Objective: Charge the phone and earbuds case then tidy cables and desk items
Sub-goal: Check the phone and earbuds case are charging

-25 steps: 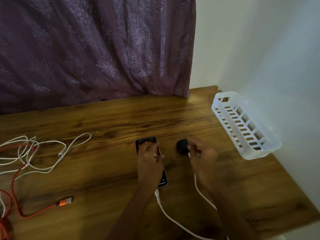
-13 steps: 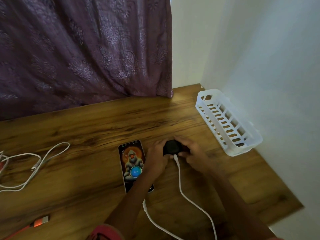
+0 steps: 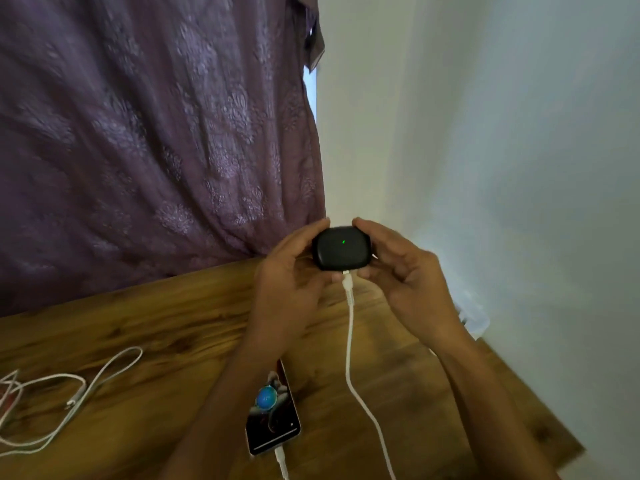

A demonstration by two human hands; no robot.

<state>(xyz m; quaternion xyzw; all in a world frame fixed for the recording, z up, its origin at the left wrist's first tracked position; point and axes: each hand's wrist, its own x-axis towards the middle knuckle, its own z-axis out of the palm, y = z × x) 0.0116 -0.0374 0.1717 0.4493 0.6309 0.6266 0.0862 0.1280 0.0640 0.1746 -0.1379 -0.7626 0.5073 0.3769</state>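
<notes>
Left hand and right hand grip a black earbuds case between them, white cable plugged in.

No text is legible, even on the phone.

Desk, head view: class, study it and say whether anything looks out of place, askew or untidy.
Yes. Loose white cables sprawl in a tangle at the desk's left edge, one plug end lying free. The phone lies plugged in. The case, plugged in and showing a green light, is held up between left hand and right hand.
</notes>
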